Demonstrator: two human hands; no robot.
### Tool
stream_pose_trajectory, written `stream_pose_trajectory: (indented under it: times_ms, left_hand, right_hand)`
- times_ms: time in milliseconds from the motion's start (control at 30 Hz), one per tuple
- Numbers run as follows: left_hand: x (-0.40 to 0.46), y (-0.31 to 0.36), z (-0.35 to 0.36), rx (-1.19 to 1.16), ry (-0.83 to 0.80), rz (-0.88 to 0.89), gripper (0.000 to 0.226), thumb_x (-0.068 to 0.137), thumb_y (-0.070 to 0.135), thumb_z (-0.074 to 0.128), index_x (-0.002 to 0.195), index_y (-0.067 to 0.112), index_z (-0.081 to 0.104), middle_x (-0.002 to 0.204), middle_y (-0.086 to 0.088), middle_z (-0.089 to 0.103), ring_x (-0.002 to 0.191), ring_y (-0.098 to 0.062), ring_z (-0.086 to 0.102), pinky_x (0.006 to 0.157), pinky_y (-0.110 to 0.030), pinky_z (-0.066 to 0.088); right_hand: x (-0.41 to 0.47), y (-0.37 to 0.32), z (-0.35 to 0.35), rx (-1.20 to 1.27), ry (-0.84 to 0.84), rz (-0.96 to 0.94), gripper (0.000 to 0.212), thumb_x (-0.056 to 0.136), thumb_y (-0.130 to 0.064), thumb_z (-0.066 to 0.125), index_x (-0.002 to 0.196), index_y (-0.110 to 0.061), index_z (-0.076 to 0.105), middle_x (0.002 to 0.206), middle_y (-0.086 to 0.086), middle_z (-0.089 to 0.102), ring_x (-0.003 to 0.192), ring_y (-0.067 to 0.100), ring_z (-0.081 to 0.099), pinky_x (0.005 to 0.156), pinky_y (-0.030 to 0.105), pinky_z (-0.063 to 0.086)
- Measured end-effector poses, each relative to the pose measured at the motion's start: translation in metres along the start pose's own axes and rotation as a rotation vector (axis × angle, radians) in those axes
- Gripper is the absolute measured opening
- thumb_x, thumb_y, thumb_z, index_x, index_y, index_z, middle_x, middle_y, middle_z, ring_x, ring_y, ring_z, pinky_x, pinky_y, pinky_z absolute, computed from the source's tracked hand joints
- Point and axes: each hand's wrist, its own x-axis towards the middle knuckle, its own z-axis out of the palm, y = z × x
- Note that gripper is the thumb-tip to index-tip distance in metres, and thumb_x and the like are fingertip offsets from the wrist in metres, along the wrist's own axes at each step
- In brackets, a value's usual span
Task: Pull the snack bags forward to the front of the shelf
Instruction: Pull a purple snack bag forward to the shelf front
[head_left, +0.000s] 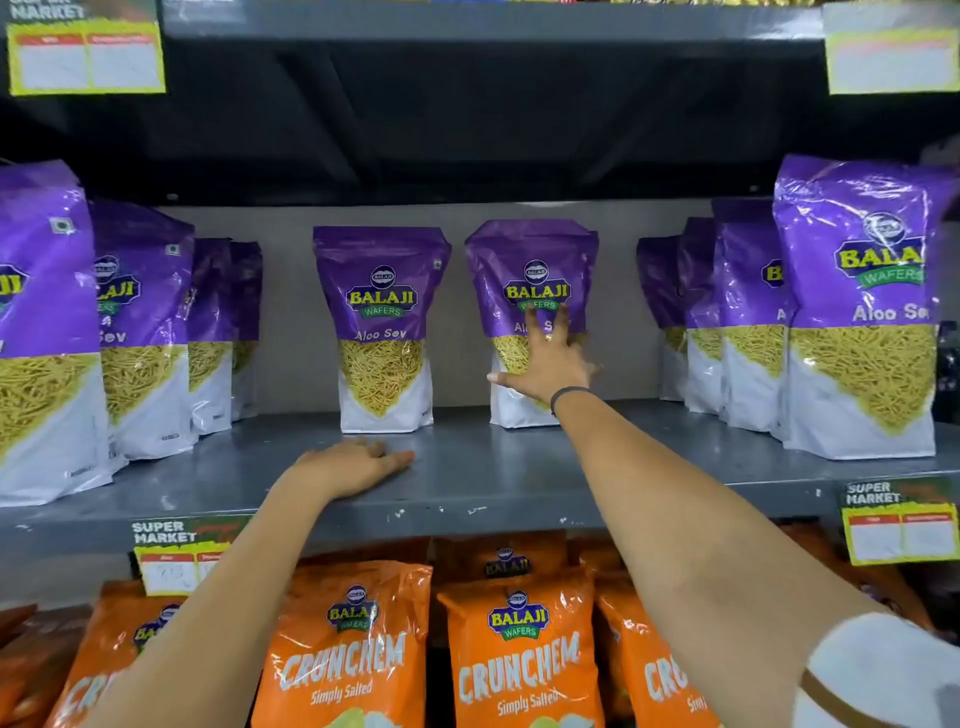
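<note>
Two purple Aloo Sev snack bags stand upright at the back of the grey shelf (467, 478). My right hand (548, 364) reaches in with fingers spread against the front of the right back bag (530, 270); no grip is closed on it. The left back bag (382, 327) stands free. Flat on the shelf in front of that bag lies my left hand (353, 465), palm down, holding nothing. Rows of the same purple bags stand at the left (47, 332) and at the right (857, 312), their front bags at the shelf's front edge.
Orange Crunchem bags (519, 649) fill the shelf below. Price tags hang on the shelf edge at the left (176, 556) and right (898, 525). The upper shelf (467, 21) overhangs the bay.
</note>
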Motion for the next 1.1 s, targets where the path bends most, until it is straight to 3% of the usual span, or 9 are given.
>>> stream_pose_trajectory:
  times_ms: [200,400,933,1100]
  left_hand:
    - [-0.001,0.002,-0.001,0.023,-0.009,-0.012,0.068,0.089,0.065,0.022,0.143,0.027,0.036,0.159,-0.005,0.027,0.145,-0.026,0.027,0.119,-0.047,0.023]
    - [0.001,0.004,-0.002,0.037,-0.016,-0.015,0.068,0.090,0.063,0.022,0.146,0.026,0.031,0.161,-0.003,0.022,0.147,-0.025,0.024,0.119,-0.046,0.019]
    - [0.000,0.003,-0.002,0.033,-0.018,-0.032,0.070,0.089,0.065,0.022,0.147,0.028,0.029,0.162,-0.003,0.021,0.148,-0.026,0.021,0.122,-0.049,0.017]
    - [0.000,0.006,-0.001,0.033,-0.017,-0.027,0.057,0.097,0.050,0.020,0.147,0.025,0.029,0.161,-0.007,0.020,0.148,-0.026,0.019,0.123,-0.046,0.012]
  right_hand:
    - [0.011,0.004,0.026,-0.042,0.051,0.031,0.126,0.060,-0.079,0.065,0.149,-0.040,-0.015,0.156,0.015,-0.030,0.138,0.059,0.013,0.086,0.076,0.042]
    - [0.021,0.007,0.039,-0.070,0.129,0.014,0.125,0.064,-0.067,0.073,0.151,-0.035,-0.011,0.156,0.024,-0.023,0.136,0.052,0.025,0.092,0.054,0.047]
    - [0.005,0.010,0.028,-0.062,0.122,0.022,0.119,0.067,-0.062,0.074,0.151,-0.037,-0.006,0.158,0.023,-0.018,0.134,0.053,0.029,0.094,0.052,0.050]
    - [-0.002,0.010,0.023,-0.052,0.117,0.025,0.120,0.067,-0.061,0.074,0.151,-0.037,-0.007,0.158,0.022,-0.019,0.137,0.050,0.025,0.095,0.052,0.050]
